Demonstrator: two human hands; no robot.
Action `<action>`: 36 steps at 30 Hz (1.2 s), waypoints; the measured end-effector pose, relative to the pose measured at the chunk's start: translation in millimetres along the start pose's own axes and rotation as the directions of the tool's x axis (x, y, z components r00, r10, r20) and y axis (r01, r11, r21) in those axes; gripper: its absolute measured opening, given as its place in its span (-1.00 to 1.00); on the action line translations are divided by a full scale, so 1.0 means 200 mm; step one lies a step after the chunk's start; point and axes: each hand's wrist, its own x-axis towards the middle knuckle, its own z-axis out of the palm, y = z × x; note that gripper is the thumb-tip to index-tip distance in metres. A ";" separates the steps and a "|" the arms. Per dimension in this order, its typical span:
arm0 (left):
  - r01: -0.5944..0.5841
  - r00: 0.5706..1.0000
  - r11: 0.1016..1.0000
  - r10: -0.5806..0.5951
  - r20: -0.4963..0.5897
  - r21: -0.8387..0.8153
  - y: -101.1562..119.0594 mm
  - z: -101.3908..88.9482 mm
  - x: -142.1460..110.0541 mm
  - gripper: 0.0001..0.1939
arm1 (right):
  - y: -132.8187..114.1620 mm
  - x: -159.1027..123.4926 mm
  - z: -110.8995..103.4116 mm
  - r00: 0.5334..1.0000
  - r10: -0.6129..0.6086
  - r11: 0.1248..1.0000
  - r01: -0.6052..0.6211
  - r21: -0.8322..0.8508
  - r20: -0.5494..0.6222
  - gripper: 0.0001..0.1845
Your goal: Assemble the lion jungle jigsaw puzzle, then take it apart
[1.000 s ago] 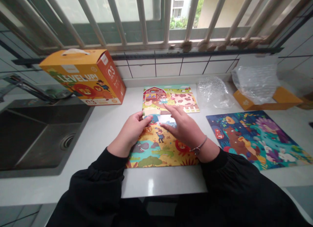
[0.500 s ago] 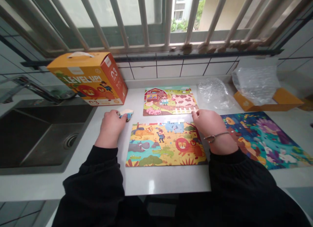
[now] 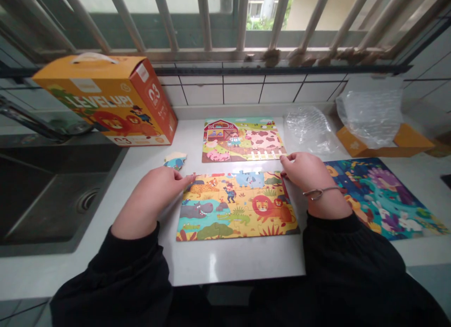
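Observation:
A safari jigsaw puzzle (image 3: 232, 219) lies on the counter in front of me, with gaps along its top edge. My left hand (image 3: 155, 190) is closed, thumb and finger pinching the puzzle's upper left corner. At the upper right corner, my right hand (image 3: 312, 176) has its fingertips pinched on the edge. Loose blue and cream puzzle pieces (image 3: 175, 161) rest on the counter just beyond my left hand. Behind the safari puzzle is a smaller farm puzzle (image 3: 243, 139) with a barn and a cow.
An orange puzzle box (image 3: 105, 101) stands at the back left, beside a dark sink (image 3: 63, 195). To the right lies a dark blue animal puzzle (image 3: 391, 200). Bubble wrap (image 3: 310, 129) and an open orange box (image 3: 412, 144) sit at the back right, below the barred window.
My left hand has let go of the loose pieces and moved nearer, onto the safari puzzle's upper left corner. My right hand stays near the upper right corner.

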 end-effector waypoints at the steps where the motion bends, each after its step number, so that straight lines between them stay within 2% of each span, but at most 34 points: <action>1: 0.004 1.000 1.000 -0.004 0.010 -0.022 0.01 0.00 0.00 -0.45 | 0.01 0.01 0.00 1.000 0.015 0.998 -0.016 0.055 0.013 -0.53; 5: 0.006 0.999 0.992 -0.001 0.038 -0.128 0.01 0.01 0.02 -0.50 | 0.07 0.07 0.03 0.996 0.042 0.935 -0.069 0.347 0.084 -0.63; 9: 0.014 0.997 0.929 0.016 0.078 -0.369 -0.04 0.05 0.05 -0.55 | 0.08 0.08 0.06 0.981 0.034 0.812 -0.139 0.567 0.191 -0.65; 13: 0.001 0.989 0.770 0.093 0.114 -0.638 -0.08 0.12 0.08 -0.52 | 0.08 0.08 0.08 0.960 -0.005 0.757 -0.179 0.628 0.279 -0.68; 17: 0.085 0.989 0.617 0.044 0.142 -0.782 -0.06 0.14 0.09 -0.42 | 0.07 0.07 0.07 0.952 -0.059 0.714 -0.170 0.679 0.300 -0.74; 19: 0.111 0.978 0.507 0.098 0.185 -0.855 -0.04 0.13 0.08 -0.40 | 0.06 0.05 0.06 0.949 -0.101 0.702 -0.146 0.697 0.300 -0.68; 21: 0.136 0.949 0.438 0.199 0.243 -0.889 -0.03 0.12 0.08 -0.44 | 0.06 0.04 0.04 0.942 -0.144 0.704 -0.119 0.700 0.305 -0.59; 23: 0.152 0.917 0.422 0.276 0.286 -0.894 -0.02 0.12 0.07 -0.51 | 0.05 0.03 0.03 0.936 -0.181 0.712 -0.088 0.696 0.302 -0.56; 26: 0.138 0.902 0.382 0.334 0.275 -0.914 0.01 0.12 0.05 -0.54 | 0.04 0.02 0.01 0.923 -0.209 0.693 -0.094 0.714 0.324 -0.55; 28: 0.120 0.899 0.352 0.359 0.253 -0.928 0.03 0.11 0.03 -0.52 | 0.03 0.01 -0.01 0.901 -0.227 0.625 -0.157 0.765 0.370 -0.53; 32: 0.096 0.883 0.314 0.410 0.226 -0.944 0.05 0.10 0.01 -0.48 | 0.01 0.00 -0.02 0.864 -0.310 0.413 -0.253 0.875 0.396 -0.45; 36: 0.056 0.907 0.276 0.387 0.164 -0.960 0.06 0.11 0.01 -0.48 | -0.01 -0.02 -0.03 0.865 -0.351 0.320 -0.249 0.914 0.358 -0.38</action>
